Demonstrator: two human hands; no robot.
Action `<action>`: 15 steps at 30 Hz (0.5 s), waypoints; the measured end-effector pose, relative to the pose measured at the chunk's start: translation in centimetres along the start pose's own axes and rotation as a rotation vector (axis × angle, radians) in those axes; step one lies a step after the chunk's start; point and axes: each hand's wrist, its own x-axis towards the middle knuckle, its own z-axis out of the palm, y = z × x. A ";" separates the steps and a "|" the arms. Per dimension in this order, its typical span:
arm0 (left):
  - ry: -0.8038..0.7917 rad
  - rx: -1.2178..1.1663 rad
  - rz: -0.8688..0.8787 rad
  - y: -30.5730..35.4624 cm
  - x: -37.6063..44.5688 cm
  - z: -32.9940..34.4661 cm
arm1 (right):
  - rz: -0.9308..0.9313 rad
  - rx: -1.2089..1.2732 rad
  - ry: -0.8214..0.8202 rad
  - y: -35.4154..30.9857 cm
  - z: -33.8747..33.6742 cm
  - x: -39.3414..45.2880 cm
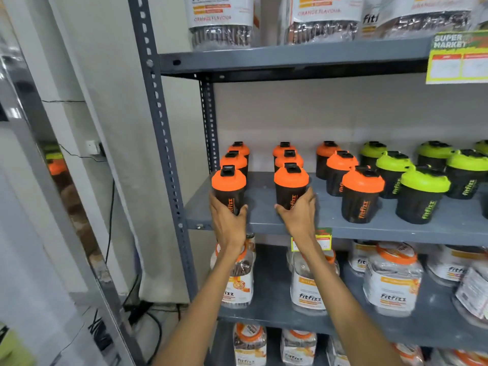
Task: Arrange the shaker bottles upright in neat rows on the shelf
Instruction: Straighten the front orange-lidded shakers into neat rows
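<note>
Both hands are being held around front bottles on the middle shelf (264,220); the left hand (229,220) is being wrapped around the lower body of the front-left orange bottle (228,188), thumb on the right side and fingers curled behind; the right hand (298,215) is being curled the same way around the next front orange bottle (291,186), thumb on the left and fingers reaching up its right side; both bottles are being kept upright, at or just above the shelf near its front edge; whether they are resting on it cannot be told.

Progress is being judged as well along; two orange-lidded files, each three deep, are being finished at the left end, with the held bottles at their fronts; a third orange file (361,196) is being shown to the right, running slightly askew toward the front; green-lidded bottles (422,196) are being shown beyond it in similar slanting files, continuing past the right edge, so their full count cannot be told; every bottle in view is standing upright.

What is left is being judged as small; the two held bottles are to be squared with those behind; the slanting files on the right are probably to be straightened; jars (309,283) on the lower shelves are being left alone.
</note>
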 end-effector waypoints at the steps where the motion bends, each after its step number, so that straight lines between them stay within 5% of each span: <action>1: -0.003 -0.005 0.007 -0.1 0.0 0.0 | 0.008 0.003 0.002 0.0 0.2 0.0; 15: 0.000 -0.006 0.027 -0.5 -0.1 0.2 | -0.009 -0.010 0.048 0.9 -0.7 -0.8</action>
